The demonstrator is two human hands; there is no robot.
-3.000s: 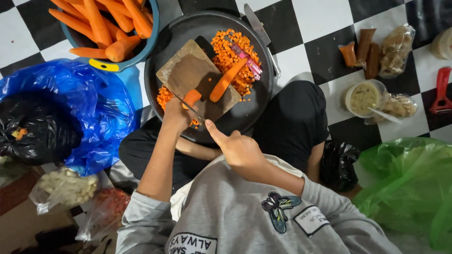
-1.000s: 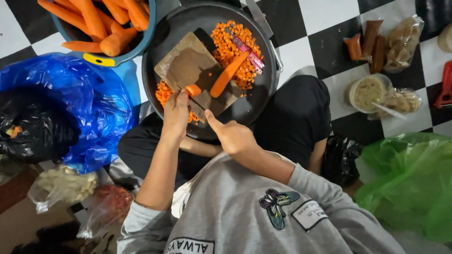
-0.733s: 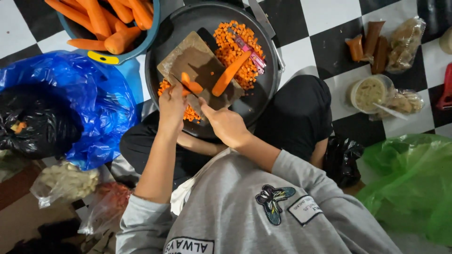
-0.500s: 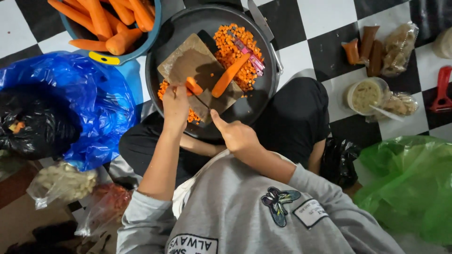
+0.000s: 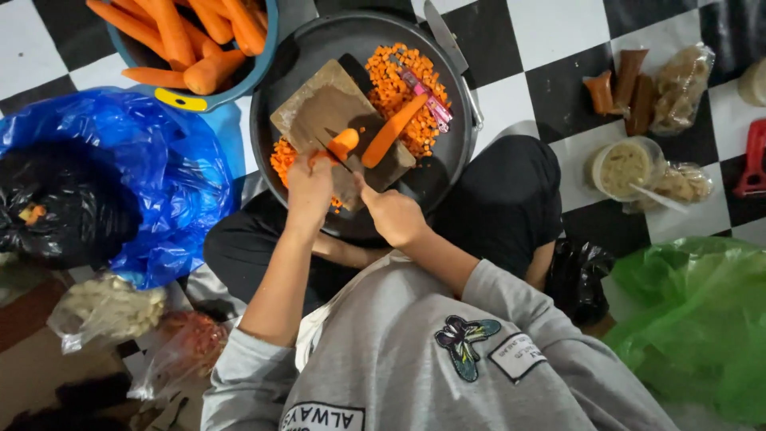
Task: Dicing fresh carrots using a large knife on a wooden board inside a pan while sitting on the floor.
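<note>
On a wooden cutting board [image 5: 315, 108] inside a round dark tray [image 5: 267, 120], my left hand [image 5: 309, 182] pins a short carrot piece [image 5: 344, 142]. My right hand [image 5: 392, 215] is shut on a knife [image 5: 349, 165], its blade angled up-left against that piece. A longer carrot [image 5: 392, 131] lies on the board beside it. Diced carrot [image 5: 399, 76] is heaped at the tray's far side, with more at the board's left edge. A pink peeler [image 5: 423, 89] rests on the heap.
A blue bowl [image 5: 179, 100] of whole carrots stands at the far left. A second knife [image 5: 444, 36] lies on the tray's rim. Blue [image 5: 136, 160], black [image 5: 48, 215] and green [image 5: 702, 327] plastic bags flank me. A small tub [image 5: 624, 168] and food packets [image 5: 622, 80] sit at right.
My right hand has brought the knife up to the carrot piece under my left hand. The piece has shifted slightly on the board, and the view has drifted a little.
</note>
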